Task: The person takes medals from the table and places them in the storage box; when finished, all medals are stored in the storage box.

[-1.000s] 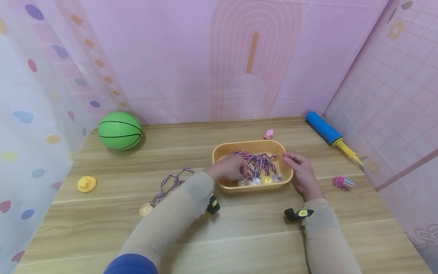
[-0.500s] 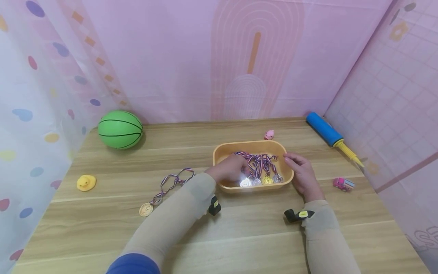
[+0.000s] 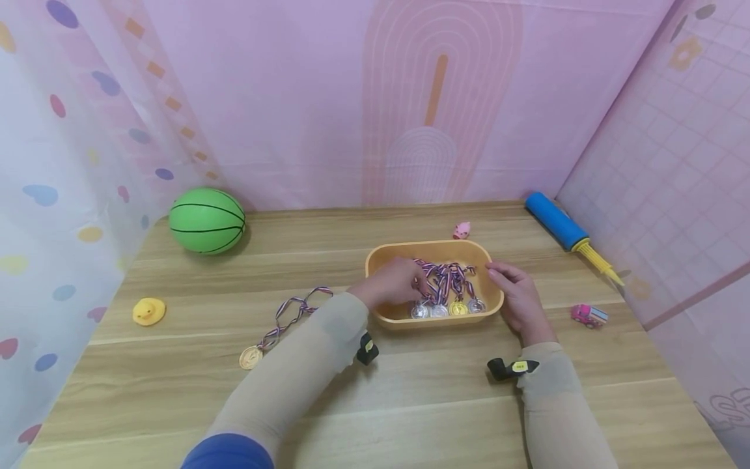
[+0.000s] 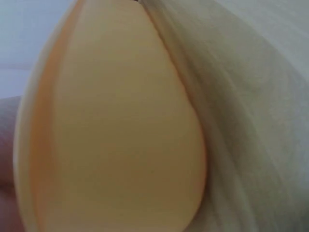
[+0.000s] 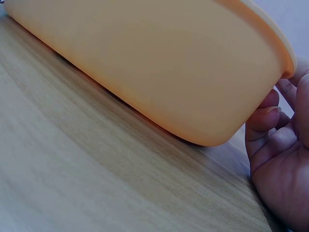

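A yellow-orange plastic bin point(image 3: 430, 324) stands on the table, with several medals on striped ribbons inside. Silver medals and a gold medal point(image 3: 458, 309) line its near side. My left hand point(image 3: 395, 284) reaches over the bin's left end. Its fingers are curled down at the ribbon of the leftmost silver medal point(image 3: 419, 311); the fingertips are partly hidden. My right hand point(image 3: 518, 296) holds the bin's right end at the rim, its fingers bent there in the right wrist view too. Another gold medal point(image 3: 250, 357) lies outside on the left with its looped ribbon point(image 3: 287, 319).
A green ball point(image 3: 207, 221) sits at the back left, a yellow toy duck point(image 3: 149, 311) nearer. Behind the bin is a pink toy pig point(image 3: 461, 230). On the right lie a blue and yellow hand pump point(image 3: 562, 225) and a small pink toy truck point(image 3: 588, 316). Curtains enclose the table.
My left fingers have risen slightly from the leftmost silver medal, which now shows more fully beside the others. The right hand and the bin have stayed in place.
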`<state>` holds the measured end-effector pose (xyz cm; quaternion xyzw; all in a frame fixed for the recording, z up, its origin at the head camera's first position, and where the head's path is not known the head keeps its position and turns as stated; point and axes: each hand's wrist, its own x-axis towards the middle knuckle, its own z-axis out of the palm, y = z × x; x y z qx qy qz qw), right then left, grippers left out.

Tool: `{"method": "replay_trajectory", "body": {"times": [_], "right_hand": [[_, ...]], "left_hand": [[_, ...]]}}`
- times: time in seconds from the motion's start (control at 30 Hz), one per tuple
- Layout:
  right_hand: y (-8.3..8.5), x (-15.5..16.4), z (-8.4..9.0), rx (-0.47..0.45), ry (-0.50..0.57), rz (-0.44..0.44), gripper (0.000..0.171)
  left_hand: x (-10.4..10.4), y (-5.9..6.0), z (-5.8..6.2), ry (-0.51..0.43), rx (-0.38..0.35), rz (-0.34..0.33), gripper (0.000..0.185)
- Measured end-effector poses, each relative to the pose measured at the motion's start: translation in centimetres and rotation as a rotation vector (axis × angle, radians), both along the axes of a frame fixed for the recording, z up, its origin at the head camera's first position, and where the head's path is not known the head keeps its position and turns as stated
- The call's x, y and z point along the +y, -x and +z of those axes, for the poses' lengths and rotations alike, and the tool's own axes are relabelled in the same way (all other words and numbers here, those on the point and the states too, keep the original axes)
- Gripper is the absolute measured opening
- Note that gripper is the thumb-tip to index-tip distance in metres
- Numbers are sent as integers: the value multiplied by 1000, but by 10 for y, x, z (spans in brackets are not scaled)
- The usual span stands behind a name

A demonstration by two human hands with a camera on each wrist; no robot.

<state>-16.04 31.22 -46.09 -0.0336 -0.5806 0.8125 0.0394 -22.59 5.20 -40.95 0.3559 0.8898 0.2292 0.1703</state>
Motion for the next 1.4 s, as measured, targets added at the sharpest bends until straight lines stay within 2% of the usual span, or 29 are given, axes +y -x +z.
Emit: {"method": "replay_trajectory", "body": {"times": [0.17,0.33,0.5,0.6,0.8,0.97,1.03,1.13,1.23,1.4], "right_hand": [[0,0,0,-4,1,3,10],[0,1,1,-32,-11,-4,12],[0,1,1,-41,-11,1,20],[1,1,0,-37,1,5,17],[2,5,0,-13,19,12,14],[0,9,3,7,18,9,17],[0,10,4,3,10,3,18],[-1,11,4,-13,-4,-3,22],[-1,11,4,-22,-11,-2,25],[-1,8,5,-12,5,19,20]], "left_hand": [[-10,-1,11,-18,73,22,5],[-33,-4,25,-133,78,69,7],[-79,-13,37,-277,55,158,8],[-116,-20,37,-325,71,212,9],[-192,-39,23,-319,75,346,11],[-237,-56,6,-280,122,445,17],[-249,-63,-1,-279,104,475,18],[-262,-71,-13,-275,38,511,21],[-270,-76,-25,-271,-35,513,26],[-279,-80,-40,-273,-109,488,29]]}}
